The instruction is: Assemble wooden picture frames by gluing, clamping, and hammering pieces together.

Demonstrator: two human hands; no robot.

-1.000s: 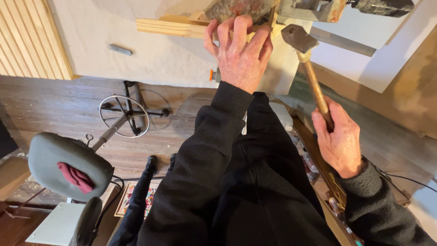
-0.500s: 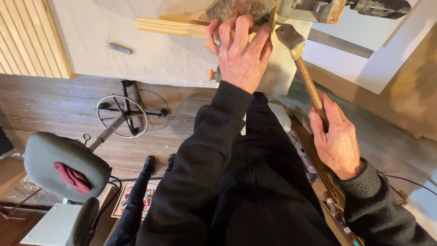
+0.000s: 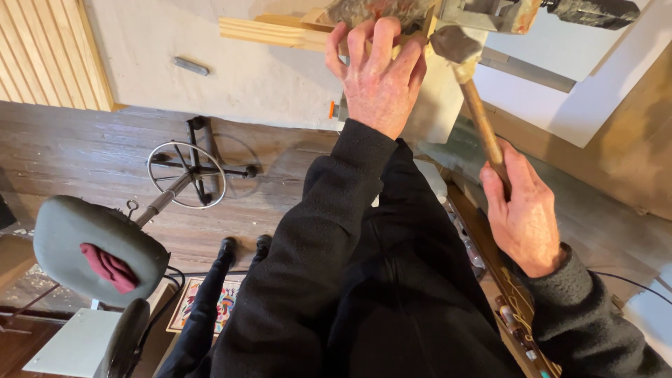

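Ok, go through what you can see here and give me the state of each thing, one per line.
left hand: fingers curled over the rough stone, pressing it down
rough stone: lying on the wooden strip, held
wooden strip: flat on the pale surface
right hand: closed round the hammer handle
hammer: head up beside the stone; contact unclear
stool: unoccupied, red cloth on seat

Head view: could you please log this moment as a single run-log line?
left hand: presses stone on wood strip | right hand: grips hammer handle | hammer head: beside left fingers
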